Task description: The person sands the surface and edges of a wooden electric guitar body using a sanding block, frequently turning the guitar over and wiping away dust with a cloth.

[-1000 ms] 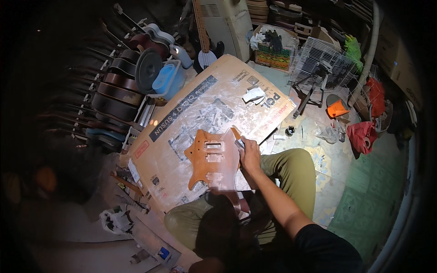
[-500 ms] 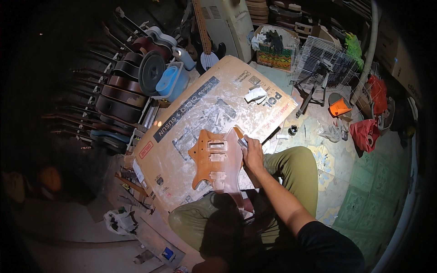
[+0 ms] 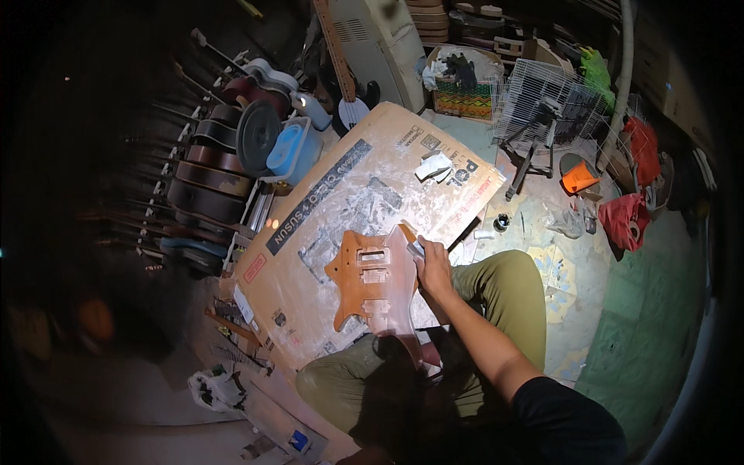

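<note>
An unfinished wooden electric guitar body (image 3: 393, 279) rests across my lap and over the near part of a cardboard sheet. Its surface is brown and coated with pale dust, with rectangular pickup cavities cut into it. My right hand (image 3: 435, 270) is closed around a small grey block (image 3: 416, 250), which looks like a sanding block, pressed to the body's upper right edge. The palm covers most of that block. My left hand does not show; the near end of the body lies in dark shadow by my legs.
White dust covers the flattened cardboard (image 3: 310, 225), where a crumpled white cloth (image 3: 434, 166) lies. Guitars (image 3: 209, 182) stand in a rack at the left, beside a blue tub (image 3: 298, 151). A wire cage (image 3: 535, 97), black stand (image 3: 531, 159) and red bag (image 3: 624, 221) are at the right.
The view has tilted slightly. The guitar body and my right hand sit a little lower in the picture, and the hand remains at the same edge with the block.
</note>
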Demonstrator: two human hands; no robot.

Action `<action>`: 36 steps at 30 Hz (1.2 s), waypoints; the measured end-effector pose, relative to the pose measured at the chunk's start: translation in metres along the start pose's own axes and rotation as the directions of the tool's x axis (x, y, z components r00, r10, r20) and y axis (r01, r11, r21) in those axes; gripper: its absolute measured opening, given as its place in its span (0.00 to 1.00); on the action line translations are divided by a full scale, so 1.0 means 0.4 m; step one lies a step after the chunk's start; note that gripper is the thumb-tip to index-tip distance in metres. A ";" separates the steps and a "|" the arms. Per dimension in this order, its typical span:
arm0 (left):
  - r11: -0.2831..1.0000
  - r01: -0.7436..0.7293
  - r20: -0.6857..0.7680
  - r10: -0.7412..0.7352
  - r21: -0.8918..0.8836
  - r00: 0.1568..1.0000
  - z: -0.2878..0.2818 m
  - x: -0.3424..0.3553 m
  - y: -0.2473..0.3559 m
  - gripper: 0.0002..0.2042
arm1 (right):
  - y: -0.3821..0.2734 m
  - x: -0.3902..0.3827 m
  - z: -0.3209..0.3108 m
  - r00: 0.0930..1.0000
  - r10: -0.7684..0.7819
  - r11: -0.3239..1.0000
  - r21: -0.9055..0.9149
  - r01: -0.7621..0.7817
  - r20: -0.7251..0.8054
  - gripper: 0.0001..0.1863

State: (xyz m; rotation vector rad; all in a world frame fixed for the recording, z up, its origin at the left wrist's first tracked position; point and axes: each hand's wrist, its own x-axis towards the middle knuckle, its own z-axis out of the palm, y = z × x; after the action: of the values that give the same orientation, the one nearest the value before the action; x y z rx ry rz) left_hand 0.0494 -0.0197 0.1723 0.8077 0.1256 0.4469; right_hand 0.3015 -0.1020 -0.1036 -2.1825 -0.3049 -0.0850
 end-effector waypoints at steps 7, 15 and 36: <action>0.999 0.026 -0.015 -0.027 -0.045 1.000 -0.003 0.049 -0.006 0.38 | 0.000 -0.001 0.000 0.999 0.040 0.999 0.013 -0.040 0.018 0.31; 0.994 0.056 -0.024 -0.058 -0.096 0.998 -0.005 0.087 -0.011 0.39 | -0.003 0.000 0.001 0.996 0.087 0.996 0.030 -0.088 0.027 0.30; 0.980 0.056 -0.041 -0.065 -0.189 0.997 0.002 0.125 -0.025 0.41 | 0.022 -0.005 0.020 0.996 0.094 0.995 0.020 -0.094 -0.006 0.31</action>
State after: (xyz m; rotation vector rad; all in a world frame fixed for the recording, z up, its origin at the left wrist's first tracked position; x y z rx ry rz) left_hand 0.0981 -0.0046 0.1688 0.6062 0.1487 0.4140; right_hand 0.3015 -0.1009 -0.1155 -2.1730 -0.1983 -0.0365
